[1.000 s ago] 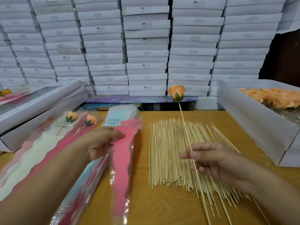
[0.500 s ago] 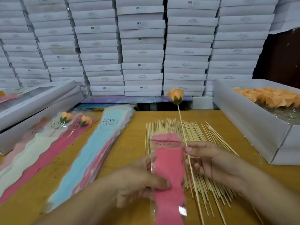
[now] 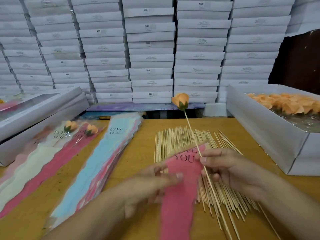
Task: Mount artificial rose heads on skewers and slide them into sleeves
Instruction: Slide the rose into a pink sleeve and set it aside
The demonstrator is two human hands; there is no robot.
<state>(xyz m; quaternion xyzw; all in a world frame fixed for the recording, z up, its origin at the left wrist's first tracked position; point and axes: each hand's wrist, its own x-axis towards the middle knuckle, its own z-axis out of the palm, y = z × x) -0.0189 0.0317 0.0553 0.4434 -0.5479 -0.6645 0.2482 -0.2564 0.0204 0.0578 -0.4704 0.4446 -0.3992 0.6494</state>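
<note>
Two sleeved roses (image 3: 81, 129) done at left. Right hand (image 3: 230, 170) pinches skewer (image 3: 195, 144), rose (image 3: 181, 101) mounted; left hand (image 3: 152, 186) grips pink sleeve (image 3: 181, 187). Insertion pending; box (image 3: 259, 122) full.

background: stacked white boxes (image 3: 150, 49) | surface: wooden table (image 3: 142, 153); dark wall (image 3: 299, 59) far right

Three mounted roses (image 3: 180, 101), two hands (image 3: 230, 168), one held pink sleeve (image 3: 180, 193).

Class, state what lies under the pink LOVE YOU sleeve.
Under the pink LOVE YOU sleeve lies the pile of thin bamboo skewers on the wooden table; the covered skewer parts are hidden.
</note>
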